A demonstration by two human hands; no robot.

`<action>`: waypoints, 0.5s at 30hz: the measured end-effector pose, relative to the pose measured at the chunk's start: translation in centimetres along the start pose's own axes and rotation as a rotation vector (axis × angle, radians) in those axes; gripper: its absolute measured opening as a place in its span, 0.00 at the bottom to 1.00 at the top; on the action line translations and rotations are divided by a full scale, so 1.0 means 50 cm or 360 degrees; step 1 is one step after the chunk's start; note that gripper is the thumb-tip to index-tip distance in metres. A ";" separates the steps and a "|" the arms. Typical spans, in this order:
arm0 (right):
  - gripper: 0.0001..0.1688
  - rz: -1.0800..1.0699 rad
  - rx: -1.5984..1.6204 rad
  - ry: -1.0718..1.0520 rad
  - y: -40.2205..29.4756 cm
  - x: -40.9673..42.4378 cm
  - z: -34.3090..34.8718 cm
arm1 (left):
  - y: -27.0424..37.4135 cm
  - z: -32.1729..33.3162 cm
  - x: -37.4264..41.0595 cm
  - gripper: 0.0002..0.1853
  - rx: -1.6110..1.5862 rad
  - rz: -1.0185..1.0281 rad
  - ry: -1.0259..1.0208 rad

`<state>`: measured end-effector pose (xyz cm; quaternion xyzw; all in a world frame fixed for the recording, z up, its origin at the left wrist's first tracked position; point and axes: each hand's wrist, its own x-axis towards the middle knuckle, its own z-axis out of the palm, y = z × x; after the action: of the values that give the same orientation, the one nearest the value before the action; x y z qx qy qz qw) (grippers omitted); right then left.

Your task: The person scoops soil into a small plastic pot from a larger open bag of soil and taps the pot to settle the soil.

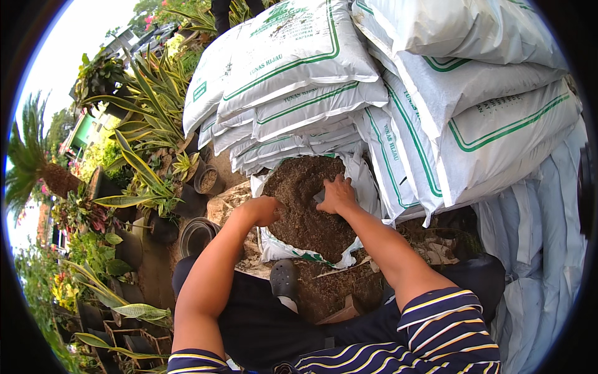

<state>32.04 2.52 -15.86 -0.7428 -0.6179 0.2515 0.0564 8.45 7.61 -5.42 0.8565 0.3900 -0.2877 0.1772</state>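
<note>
A white plastic sack stands with its top torn wide, full of dark brown growing medium. At the left rim of the soil is my left hand, its fingers curled down and partly hidden, so what it holds cannot be told. My right hand touches the soil at the upper right, fingers spread. A small grey object shows beside its thumb; whether the hand grips it is unclear.
Filled white sacks are stacked beyond the soil, with more sacks at the right. Black plant pots and variegated snake plants line the left. A dark clog is below the torn sack.
</note>
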 end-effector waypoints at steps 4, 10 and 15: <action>0.49 -0.0147 0.0213 0.0041 -0.027 0.007 -0.034 | 0.013 -0.011 0.003 0.25 0.0038 -0.0027 -0.0028; 0.48 -0.0219 -0.0250 0.0209 -0.111 -0.008 -0.100 | 0.027 -0.021 0.003 0.25 0.0053 -0.0097 -0.0015; 0.43 0.0096 -0.0761 -0.0449 -0.102 0.026 -0.078 | 0.014 0.005 0.040 0.24 0.0077 -0.0105 -0.0030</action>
<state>29.36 5.79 -10.86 -0.7108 -0.6390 0.2010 -0.2145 9.96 8.18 -6.84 0.8444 0.4093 -0.3109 0.1507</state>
